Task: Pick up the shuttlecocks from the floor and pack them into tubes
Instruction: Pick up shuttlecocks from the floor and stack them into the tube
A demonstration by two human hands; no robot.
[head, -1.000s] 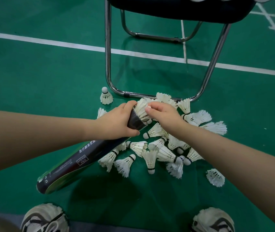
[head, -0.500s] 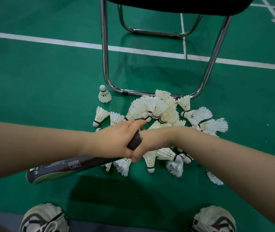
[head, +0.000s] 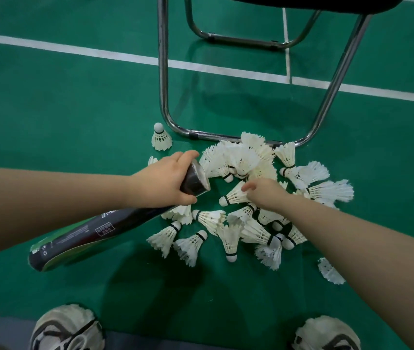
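Observation:
My left hand (head: pixel 161 181) grips a long dark tube (head: pixel 92 232) near its open mouth (head: pixel 201 179), which points toward a pile of white feather shuttlecocks (head: pixel 241 160) on the green floor. The tube's closed end slants down to the lower left. My right hand (head: pixel 264 192) is on a shuttlecock (head: pixel 233 195) lying with its cork pointing left, fingers pinching its feathers. Several more shuttlecocks (head: pixel 228 238) lie scattered under and around my right forearm. One shuttlecock (head: pixel 161 138) stands upright apart at the left, and another (head: pixel 331 271) lies alone at the right.
A chair with a chrome tube frame (head: pixel 163 79) stands just behind the pile, its floor bar (head: pixel 226 136) touching the back shuttlecocks. White court lines (head: pixel 74 50) cross the green floor. My two shoes (head: pixel 67 329) are at the bottom edge.
My right hand has left the tube's mouth and dropped onto a shuttlecock in the pile. The tube has tilted up again, its mouth now uncovered and facing the pile.

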